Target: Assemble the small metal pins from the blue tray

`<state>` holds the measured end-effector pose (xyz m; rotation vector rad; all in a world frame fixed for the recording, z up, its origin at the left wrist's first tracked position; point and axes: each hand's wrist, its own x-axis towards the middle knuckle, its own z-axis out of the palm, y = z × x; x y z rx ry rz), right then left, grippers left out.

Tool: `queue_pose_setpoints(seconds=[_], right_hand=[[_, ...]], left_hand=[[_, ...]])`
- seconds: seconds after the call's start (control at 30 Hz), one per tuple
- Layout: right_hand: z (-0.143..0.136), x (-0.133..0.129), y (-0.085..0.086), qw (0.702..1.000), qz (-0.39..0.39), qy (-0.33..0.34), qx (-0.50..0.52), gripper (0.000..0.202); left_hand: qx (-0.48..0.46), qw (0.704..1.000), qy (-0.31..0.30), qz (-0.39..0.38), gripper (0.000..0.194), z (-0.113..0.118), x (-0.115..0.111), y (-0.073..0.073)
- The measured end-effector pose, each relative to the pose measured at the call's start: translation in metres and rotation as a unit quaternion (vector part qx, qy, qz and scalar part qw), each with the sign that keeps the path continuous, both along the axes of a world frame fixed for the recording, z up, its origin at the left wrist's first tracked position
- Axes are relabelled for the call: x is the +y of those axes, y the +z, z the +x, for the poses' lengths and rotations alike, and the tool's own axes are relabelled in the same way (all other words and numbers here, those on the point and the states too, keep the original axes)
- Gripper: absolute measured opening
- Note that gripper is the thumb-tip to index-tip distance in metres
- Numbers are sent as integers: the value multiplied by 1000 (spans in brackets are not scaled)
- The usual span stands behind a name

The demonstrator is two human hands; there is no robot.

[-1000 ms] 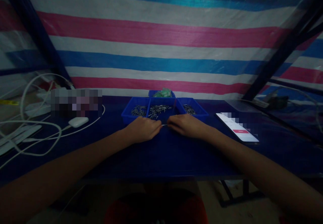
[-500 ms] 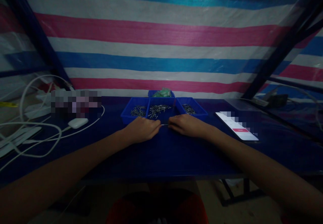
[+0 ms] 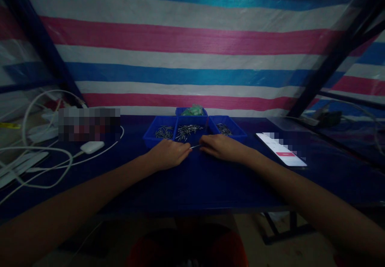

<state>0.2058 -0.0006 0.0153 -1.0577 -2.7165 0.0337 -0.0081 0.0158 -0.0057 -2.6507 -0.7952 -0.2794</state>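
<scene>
Between my two hands runs a thin, shiny metal rod [image 3: 195, 147], too small and dim to name more exactly. My left hand [image 3: 171, 153] pinches its left end with thumb and fingers. The other end goes into the closed fingers of my right hand [image 3: 221, 146]. Just beyond the hands stand blue bins: a left bin [image 3: 150, 141], a middle bin [image 3: 192, 119] and a right bin [image 3: 239, 129], each with several slim metal pieces inside. The fingertips' exact grip is hidden by the backs of the hands.
A small blue bin [image 3: 179, 110] behind holds green plastic material [image 3: 194, 110]. A lit phone [image 3: 281, 150] lies to the right on the blue table [image 3: 192, 186]. White cables [image 3: 67, 154] and a white adapter [image 3: 92, 147] spread over the left side. A striped sheet [image 3: 192, 42] hangs behind.
The thin metal rod has tilted, its right end now higher than its left. My right hand has risen very slightly; both hands keep their hold. The camera view has shifted a little.
</scene>
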Motion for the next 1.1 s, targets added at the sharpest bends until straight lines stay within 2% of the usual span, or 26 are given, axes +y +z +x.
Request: queue_pose_setpoints(seconds=[0.37,0.6,0.83,0.97,1.1], right_hand=[[-2,1,-2,999,1,-2,-39,23],[-2,1,-2,999,25,-3,-28,25],[-3,2,-7,999,26,-11,-33,22],[-3,-1,-5,1000,19,-1,-16,22],[-5,-3,-2,1000,10,15,-20,23]], left_hand=[[-35,999,21,-18,28,0,0,-2],[-36,999,-3,-39,29,0,0,1],[-111,989,-55,-77,26,0,2,-2],[-161,981,-94,-61,28,-1,5,-5],[-150,977,-144,-54,28,-2,7,-5]])
